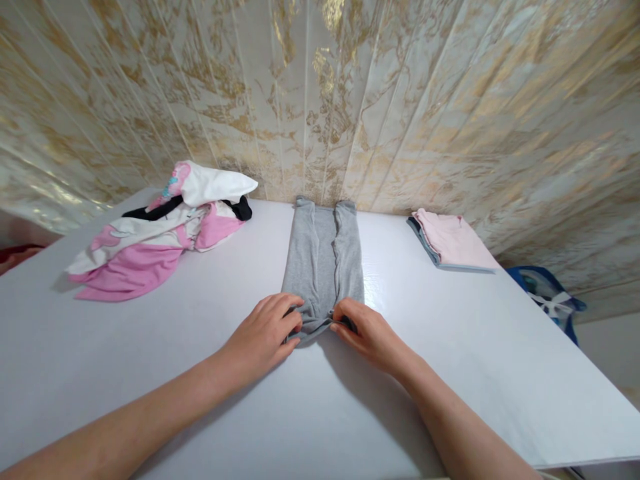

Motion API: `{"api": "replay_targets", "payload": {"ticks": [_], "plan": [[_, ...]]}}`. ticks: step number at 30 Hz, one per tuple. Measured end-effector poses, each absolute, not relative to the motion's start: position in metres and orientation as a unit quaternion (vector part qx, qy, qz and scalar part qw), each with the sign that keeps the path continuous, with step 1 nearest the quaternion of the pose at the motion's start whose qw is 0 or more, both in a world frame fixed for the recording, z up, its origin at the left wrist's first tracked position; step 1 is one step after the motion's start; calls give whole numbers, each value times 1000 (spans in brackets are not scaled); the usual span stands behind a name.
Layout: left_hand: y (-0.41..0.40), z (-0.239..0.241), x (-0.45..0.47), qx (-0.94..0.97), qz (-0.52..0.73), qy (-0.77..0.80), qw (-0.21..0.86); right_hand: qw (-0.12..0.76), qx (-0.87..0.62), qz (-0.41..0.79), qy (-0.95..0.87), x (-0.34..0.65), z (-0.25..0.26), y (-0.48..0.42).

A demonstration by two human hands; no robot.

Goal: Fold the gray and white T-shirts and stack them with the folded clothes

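Note:
A grey garment lies lengthwise on the white table, its two sides turned in toward the middle so that it forms a narrow strip. At its near left corner, my left hand is closed on the cloth with the fingers curled. My right hand pinches the near edge at the right between thumb and fingers. Between the hands the near edge is bunched and creased. Which kind of garment it is cannot be made out.
To the left lies a loose heap of pink, white and black clothes. Folded clothes, pink on top, are stacked at the back right. A blue bag is beyond the right edge. A gold-patterned curtain hangs behind.

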State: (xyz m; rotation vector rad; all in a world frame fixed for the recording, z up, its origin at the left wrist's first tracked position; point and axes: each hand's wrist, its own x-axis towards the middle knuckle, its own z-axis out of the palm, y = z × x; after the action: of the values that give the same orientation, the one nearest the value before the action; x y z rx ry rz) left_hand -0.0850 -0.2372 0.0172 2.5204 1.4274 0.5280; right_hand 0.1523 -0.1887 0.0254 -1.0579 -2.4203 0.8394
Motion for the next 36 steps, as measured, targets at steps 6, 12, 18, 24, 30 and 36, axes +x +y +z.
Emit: {"api": "replay_targets", "payload": {"ticks": [6,12,18,24,30,36], "plan": [[-237,18,-86,859,174,474,84,185,-365,295,-864,153,25,-188],[-236,18,-88,872,175,455,50,178,-364,296,-865,153,28,-190],[-241,25,-94,866,149,476,29,174,-346,299,-872,151,31,-191],[-247,41,-74,858,184,474,76,185,-339,296,-874,151,29,-190],[-236,24,-46,828,171,531,54,194,-338,292,-873,152,23,-189],[-233,11,-51,807,167,564,58,193,-339,294,-873,153,26,-189]]}}
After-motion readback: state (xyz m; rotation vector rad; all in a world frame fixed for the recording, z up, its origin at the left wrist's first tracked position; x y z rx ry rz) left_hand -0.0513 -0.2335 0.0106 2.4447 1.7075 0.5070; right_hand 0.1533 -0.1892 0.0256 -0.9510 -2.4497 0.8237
